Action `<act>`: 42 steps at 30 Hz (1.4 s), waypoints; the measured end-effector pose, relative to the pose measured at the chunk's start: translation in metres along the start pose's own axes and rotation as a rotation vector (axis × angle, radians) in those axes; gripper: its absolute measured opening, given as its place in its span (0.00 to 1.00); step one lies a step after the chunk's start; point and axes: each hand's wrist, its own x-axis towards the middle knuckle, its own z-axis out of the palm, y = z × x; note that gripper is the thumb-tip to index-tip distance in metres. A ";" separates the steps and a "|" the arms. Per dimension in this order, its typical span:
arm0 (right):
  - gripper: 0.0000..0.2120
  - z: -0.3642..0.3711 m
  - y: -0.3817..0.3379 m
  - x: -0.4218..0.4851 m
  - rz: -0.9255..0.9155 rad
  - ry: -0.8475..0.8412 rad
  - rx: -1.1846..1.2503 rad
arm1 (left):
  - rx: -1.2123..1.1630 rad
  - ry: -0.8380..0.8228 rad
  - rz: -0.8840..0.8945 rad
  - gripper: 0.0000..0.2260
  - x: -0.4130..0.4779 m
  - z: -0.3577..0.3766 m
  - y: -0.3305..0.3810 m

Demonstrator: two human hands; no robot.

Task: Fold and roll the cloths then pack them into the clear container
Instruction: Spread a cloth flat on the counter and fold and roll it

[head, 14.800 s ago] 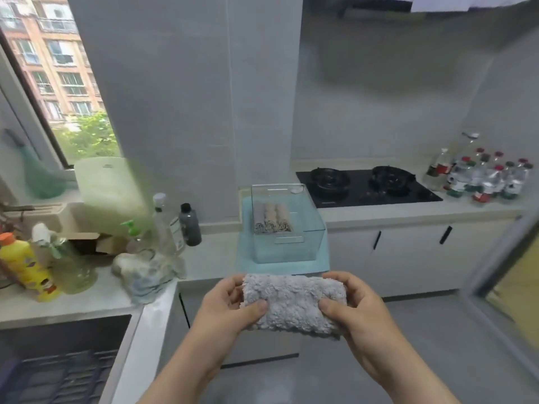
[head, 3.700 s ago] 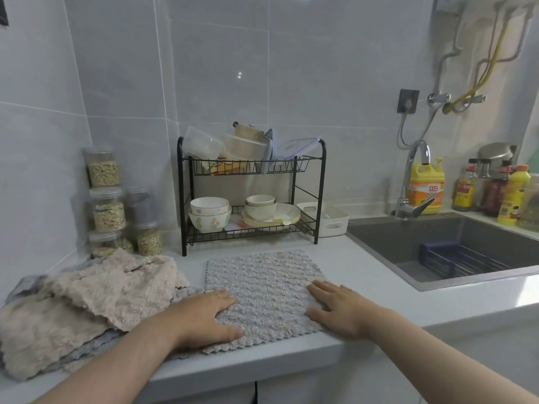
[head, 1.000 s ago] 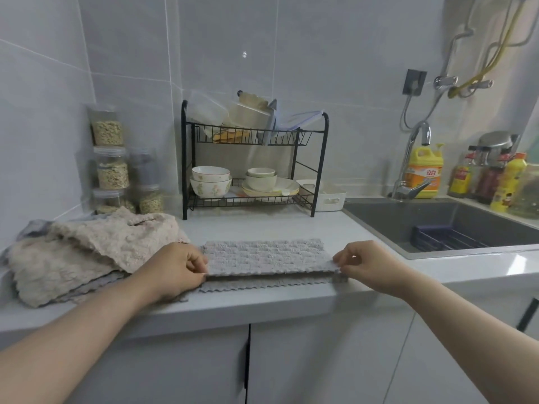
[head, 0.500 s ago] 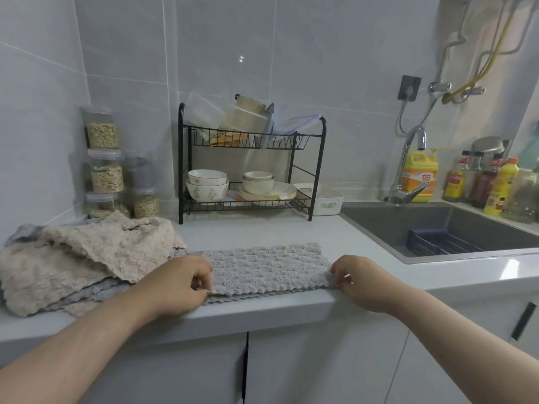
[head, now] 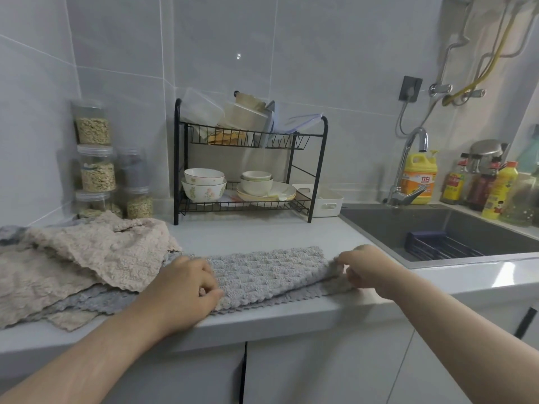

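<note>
Cloth (head: pixel 268 272): one, grey, folded to a strip, laid just before the rack (head: pixel 250 139).
Left hand (head: pixel 186 290): fingers curled; the strip's left end is pinched.
Right hand (head: pixel 367 269): fingers curled; the right end is pinched and raised slightly.
Pile (head: pixel 87 258): beige and grey cloths heaped left of the rack, uncountable.
Jars (head: pixel 97 176): five, left of the rack; pale flakes in four, one unclear.
Sink (head: pixel 379 228): right of the rack; one basket (head: pixel 437 243) held inside.
</note>
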 end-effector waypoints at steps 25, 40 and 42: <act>0.20 0.033 -0.076 0.008 0.021 -0.246 -0.579 | 0.097 -0.344 -0.038 0.21 0.097 0.022 0.035; 0.22 0.019 -0.060 0.054 0.225 -0.298 -0.567 | 0.109 -0.490 -0.139 0.38 0.099 0.026 0.040; 0.21 0.025 -0.065 0.045 0.028 -0.272 -0.655 | 0.117 -0.489 -0.152 0.37 0.098 0.025 0.044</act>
